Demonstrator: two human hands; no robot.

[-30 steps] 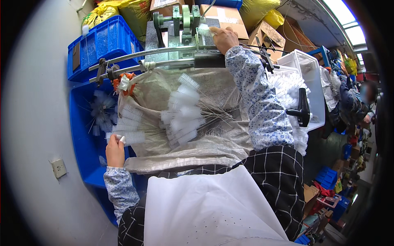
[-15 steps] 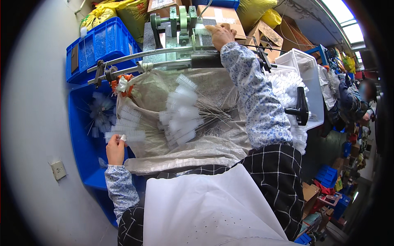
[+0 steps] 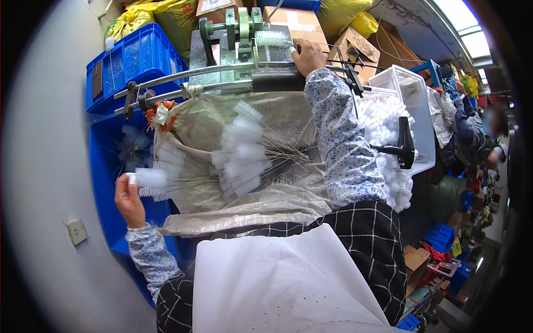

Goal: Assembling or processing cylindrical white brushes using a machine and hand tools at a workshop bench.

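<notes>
My left hand [image 3: 129, 201] pinches the bristle end of a white wire-stemmed tube brush [image 3: 151, 177], its stem pointing right over the sacking. White wrapping covers a fingertip of that hand. At the far side, my right hand [image 3: 309, 55] is closed at the right end of another white brush [image 3: 271, 38], which lies against a green bench machine [image 3: 244, 33]. A thin wire runs rightward from beside those fingers. Between my hands, a pile of white brushes [image 3: 241, 147] rests on the grey woven sacking [image 3: 288, 194], with wire stems toward the right.
Two metal rods [image 3: 216, 69] cross in front of the machine. A blue bin [image 3: 108, 211] with brushes stands at left, a blue crate [image 3: 130, 61] behind it. Right of my arm are a heap of white brushes [image 3: 383, 122], a black handle [image 3: 406, 143] and a white tub [image 3: 425, 133].
My left hand has moved left, with a brush pulled out leftward in its fingers. My right hand has slid right and slightly nearer, uncovering the brush at the machine.
</notes>
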